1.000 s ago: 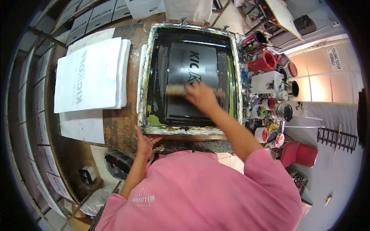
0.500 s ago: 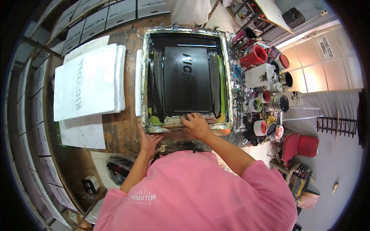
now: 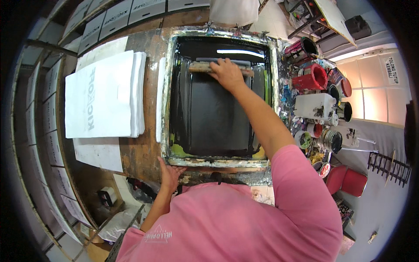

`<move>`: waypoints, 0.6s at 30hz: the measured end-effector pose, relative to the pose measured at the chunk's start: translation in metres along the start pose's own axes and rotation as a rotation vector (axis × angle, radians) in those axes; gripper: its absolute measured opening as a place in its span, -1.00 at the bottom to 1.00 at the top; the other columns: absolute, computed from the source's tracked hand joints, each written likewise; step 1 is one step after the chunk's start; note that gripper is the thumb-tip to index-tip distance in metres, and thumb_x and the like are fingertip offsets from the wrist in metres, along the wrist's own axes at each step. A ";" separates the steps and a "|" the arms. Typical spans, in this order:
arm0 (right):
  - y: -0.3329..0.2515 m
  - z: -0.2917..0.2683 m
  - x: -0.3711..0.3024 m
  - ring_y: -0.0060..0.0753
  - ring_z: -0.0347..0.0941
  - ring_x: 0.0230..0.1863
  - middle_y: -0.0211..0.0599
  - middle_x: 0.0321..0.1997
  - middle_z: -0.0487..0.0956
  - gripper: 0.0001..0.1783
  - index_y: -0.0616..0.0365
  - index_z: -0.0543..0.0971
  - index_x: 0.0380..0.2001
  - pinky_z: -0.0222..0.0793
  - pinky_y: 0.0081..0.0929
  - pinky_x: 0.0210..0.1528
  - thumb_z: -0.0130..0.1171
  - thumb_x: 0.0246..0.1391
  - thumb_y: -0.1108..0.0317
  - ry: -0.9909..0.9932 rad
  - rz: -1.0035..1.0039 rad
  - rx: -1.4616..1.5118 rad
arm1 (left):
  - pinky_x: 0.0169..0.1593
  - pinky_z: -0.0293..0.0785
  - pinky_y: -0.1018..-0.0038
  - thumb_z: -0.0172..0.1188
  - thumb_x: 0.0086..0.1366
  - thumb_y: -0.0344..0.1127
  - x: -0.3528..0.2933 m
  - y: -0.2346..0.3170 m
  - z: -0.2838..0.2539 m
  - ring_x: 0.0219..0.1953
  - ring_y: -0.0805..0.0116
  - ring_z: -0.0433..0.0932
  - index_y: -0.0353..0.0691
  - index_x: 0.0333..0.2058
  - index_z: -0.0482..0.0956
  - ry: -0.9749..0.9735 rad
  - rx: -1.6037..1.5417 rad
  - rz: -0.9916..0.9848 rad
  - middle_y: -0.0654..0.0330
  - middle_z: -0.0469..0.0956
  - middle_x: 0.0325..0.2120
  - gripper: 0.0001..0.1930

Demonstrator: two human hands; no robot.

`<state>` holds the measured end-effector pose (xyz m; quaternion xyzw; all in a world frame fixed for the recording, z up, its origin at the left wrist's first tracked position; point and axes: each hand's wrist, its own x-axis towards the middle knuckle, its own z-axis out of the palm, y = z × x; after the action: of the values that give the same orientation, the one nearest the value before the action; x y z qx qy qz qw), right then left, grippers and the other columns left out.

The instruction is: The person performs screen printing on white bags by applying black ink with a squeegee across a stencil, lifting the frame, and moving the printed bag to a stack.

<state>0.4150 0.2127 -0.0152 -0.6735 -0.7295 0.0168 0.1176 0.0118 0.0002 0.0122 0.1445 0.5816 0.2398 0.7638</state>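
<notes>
A screen-printing frame (image 3: 274,100) with paint-crusted edges lies on the worktable, its mesh (image 3: 218,113) covered in black ink. Near the far end of that mesh, my right hand (image 3: 228,74) is closed over a wooden squeegee (image 3: 200,67), which lies crosswise on the screen. My left hand (image 3: 171,174) is by the frame's near left corner, fingers spread and holding nothing. Some of its fingers rest at the frame's edge.
A stack of printed white sheets (image 3: 102,96) sits left of the frame. Ink cans and tubs, among them a red can (image 3: 312,77) and a white jug (image 3: 312,107), crowd the table's right side. Racks of printed sheets (image 3: 52,105) line the far left.
My right hand has pushed the squeegee from the near edge of the screen to its far end. The lettering seen on the mesh before no longer shows. My left hand stays at the corner.
</notes>
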 end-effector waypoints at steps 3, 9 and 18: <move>0.011 -0.014 0.018 -0.01 0.58 -0.05 -0.23 -0.12 0.60 -0.63 -0.10 0.60 -0.07 0.57 0.02 -0.12 0.28 0.18 -0.04 -0.015 -0.010 0.031 | 0.34 0.35 0.05 -0.29 0.24 0.73 0.008 -0.005 -0.005 0.26 -0.06 0.43 -0.44 0.44 -0.03 -0.042 -0.002 0.030 -0.21 0.38 0.24 0.26; -0.015 -0.071 -0.016 0.13 0.63 -0.11 -0.08 -0.18 0.70 -0.55 -0.01 0.63 -0.13 0.52 0.10 -0.08 0.15 0.26 -0.16 -0.259 -0.039 0.152 | 0.32 0.37 0.08 -0.27 0.20 0.76 0.007 -0.009 -0.018 0.23 -0.08 0.43 -0.67 0.42 -0.35 -0.090 0.008 0.049 -0.34 0.25 0.29 0.42; -0.171 -0.163 -0.235 0.01 0.53 -0.05 -0.19 -0.18 0.56 -0.64 -0.04 0.61 -0.08 0.47 0.01 -0.05 0.32 0.16 0.03 -0.209 0.073 0.136 | 0.28 0.41 0.18 -0.33 0.31 0.67 -0.038 0.022 -0.005 0.13 0.02 0.58 -0.49 0.29 0.18 -0.277 0.025 0.219 -0.18 0.56 0.07 0.15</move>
<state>0.2945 -0.0568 0.1397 -0.6846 -0.7101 0.1405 0.0857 -0.0057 -0.0015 0.0526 0.2482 0.4546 0.2923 0.8039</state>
